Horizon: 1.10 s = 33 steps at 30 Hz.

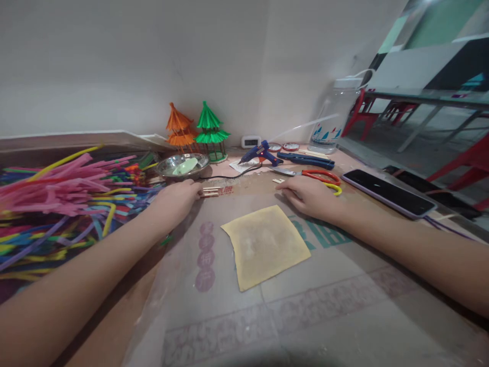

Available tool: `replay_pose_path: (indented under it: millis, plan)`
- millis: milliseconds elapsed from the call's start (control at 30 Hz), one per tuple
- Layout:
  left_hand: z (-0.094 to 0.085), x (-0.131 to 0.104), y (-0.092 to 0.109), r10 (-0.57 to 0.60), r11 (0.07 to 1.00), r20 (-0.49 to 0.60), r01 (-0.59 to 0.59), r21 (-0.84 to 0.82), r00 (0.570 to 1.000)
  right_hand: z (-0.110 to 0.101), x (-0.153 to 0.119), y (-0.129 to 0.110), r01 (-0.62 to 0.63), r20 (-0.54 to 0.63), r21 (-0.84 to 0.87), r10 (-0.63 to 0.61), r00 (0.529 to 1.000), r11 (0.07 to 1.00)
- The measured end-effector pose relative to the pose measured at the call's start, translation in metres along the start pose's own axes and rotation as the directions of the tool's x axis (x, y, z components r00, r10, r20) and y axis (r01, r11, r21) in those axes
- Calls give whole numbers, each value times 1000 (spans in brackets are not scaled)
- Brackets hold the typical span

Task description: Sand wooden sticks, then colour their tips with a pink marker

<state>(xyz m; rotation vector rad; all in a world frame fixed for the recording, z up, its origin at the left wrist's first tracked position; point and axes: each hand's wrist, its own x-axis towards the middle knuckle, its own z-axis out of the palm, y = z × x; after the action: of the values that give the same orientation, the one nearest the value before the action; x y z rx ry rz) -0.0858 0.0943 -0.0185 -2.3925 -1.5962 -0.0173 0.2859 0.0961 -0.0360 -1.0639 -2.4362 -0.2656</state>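
My left hand (180, 198) is closed at the left, its fingertips on several short wooden sticks (211, 191) that poke out to the right. My right hand (308, 197) rests at the right with its fingers curled together; whatever they hold, if anything, is hidden. Just beyond those fingertips lie small pale stick pieces (278, 181). Between my forearms, a square of yellowish sandpaper-like sheet (267, 247) lies flat on the plastic-covered table (214, 316).
Pipe cleaners (76, 178) are heaped at left. Behind stand a metal bowl (164, 168), an orange pagoda (179, 125) and a green pagoda (209, 125). A glue gun (255, 152), blue cutter (305, 160), scissors (321, 176), bottle (330, 112) and phone (387, 192) sit back and right.
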Motion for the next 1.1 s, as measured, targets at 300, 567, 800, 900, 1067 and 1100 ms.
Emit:
replay_pose_path:
  millis: [300, 567, 800, 900, 1067, 1100]
  plan:
    - [-1, 2, 2, 50, 999, -2, -50, -6, 999, 0, 0, -1, 12, -7, 17, -12, 1000, 1000]
    - [-2, 3, 11, 74, 996, -49, -76, -40, 996, -1, 0, 1, 17, -25, 21, -17, 1000, 1000]
    - [-48, -35, 84, 81, 608, -55, -93, -789, 995, -21, 4, -39, 95, -179, 171, -63, 982, 981]
    - [-53, -48, 105, 181, 290, 1, -52, -956, 983, -31, 3, -64, 349, -289, 150, -297, 910, 925]
    - [-41, -53, 113, 228, 159, 5, -32, -987, 974, -32, -1, -82, 592, -288, 94, -547, 786, 800]
    - [-38, -53, 113, 230, 162, 7, -32, -986, 973, -30, -1, -82, 596, -282, 91, -554, 783, 797]
